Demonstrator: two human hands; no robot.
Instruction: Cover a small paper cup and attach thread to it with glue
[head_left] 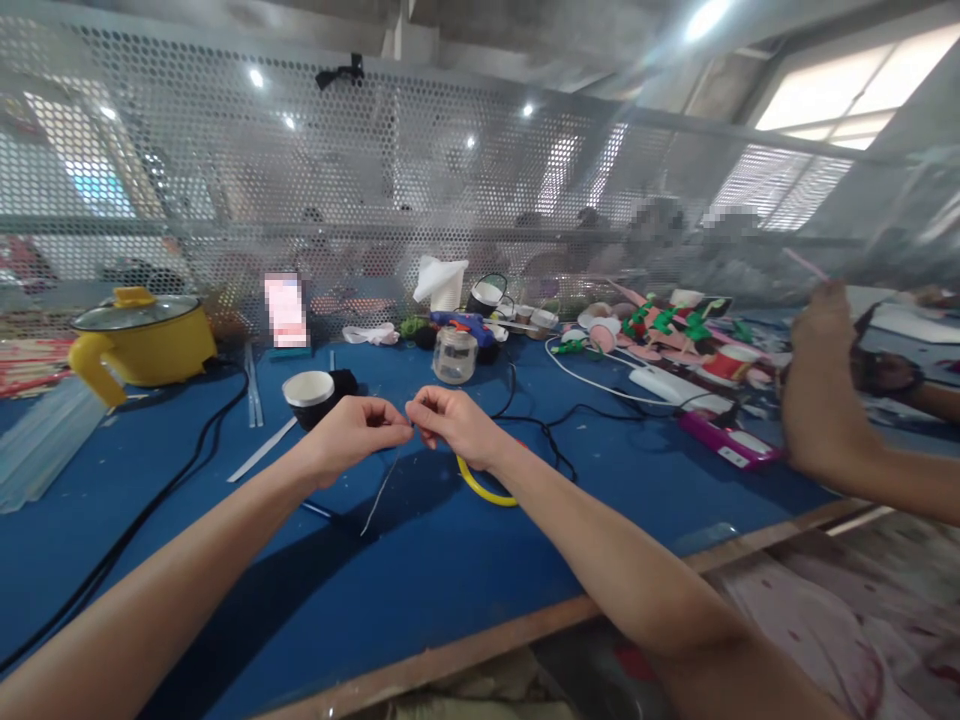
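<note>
My left hand (360, 432) is closed in a pinch over the middle of the table. A thin pale strand (382, 492), a thread or fine wire, hangs down from its fingertips. Facing it, nearly touching, my right hand (454, 422) is also pinched; what lies between its fingers is too small to make out. Just behind my left hand stands a black cup with a white rim (308, 392), a dark fuzzy ball beside it. A yellow ring (484, 488) lies partly hidden under my right forearm. The clear jar (454, 355) stands beyond my right hand.
A yellow pot (146, 335) and clear glue sticks (45, 440) are at the left. Behind the jar lies a blue glue gun (465, 325). Cables cross the blue table near a purple power strip (729, 442). A co-worker's arm (832, 400) reaches in at right.
</note>
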